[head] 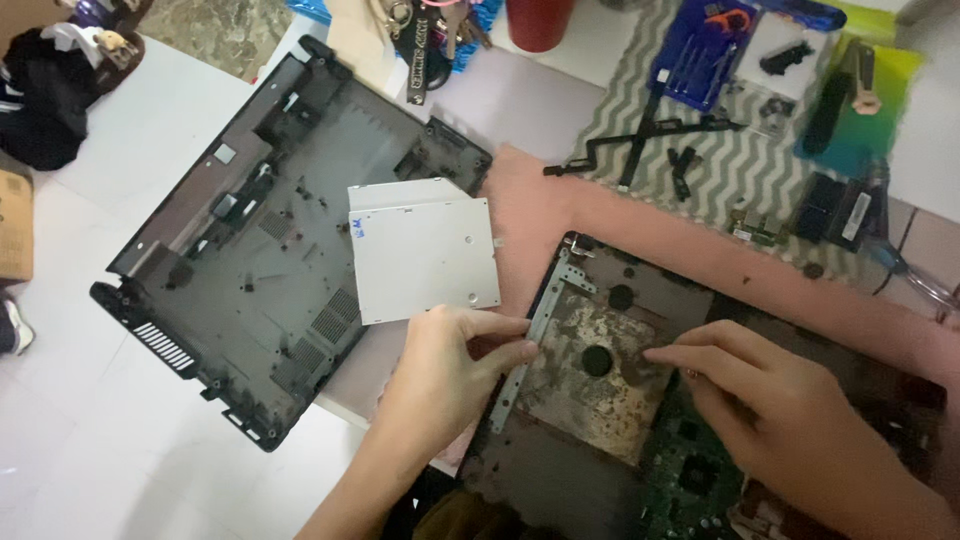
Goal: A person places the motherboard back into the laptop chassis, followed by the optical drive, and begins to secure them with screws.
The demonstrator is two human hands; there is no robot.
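**Grey metal bracket pinched at the edge of an opened laptop**

Grey metal bracket [537, 325]: a long thin strip along the left edge of the opened laptop body [560, 470]. Long axis runs roughly from 1 o'clock down to 7 o'clock in the head view, top end near the laptop's upper left corner.

Left hand [450, 375]: thumb and forefinger closed in a pinch on the bracket at about its midpoint. Bracket lies at 3 o'clock from the palm, directly at the fingertips. This hand is the nearer of the two and the only one touching the strip.

Right hand [780, 420]: fingers extended and loosely together, tips pressed down on the stained metal plate [590, 385] at 9 o'clock from the palm. Nothing gripped. Bracket sits further on at 9 o'clock from these fingertips, apart, with the plate between.

Green circuit board [690, 480] shows at 6 o'clock of the plate, partly under the right wrist.

Surroundings: silver drive [422, 250] at 12 o'clock from the left hand, resting partly on the black bottom cover [250, 270]. Loose small parts and a blue tool case [700, 45] lie on a zigzag-patterned cloth [720, 160] at 1 o'clock. Pink mat [560, 210] under the laptop.
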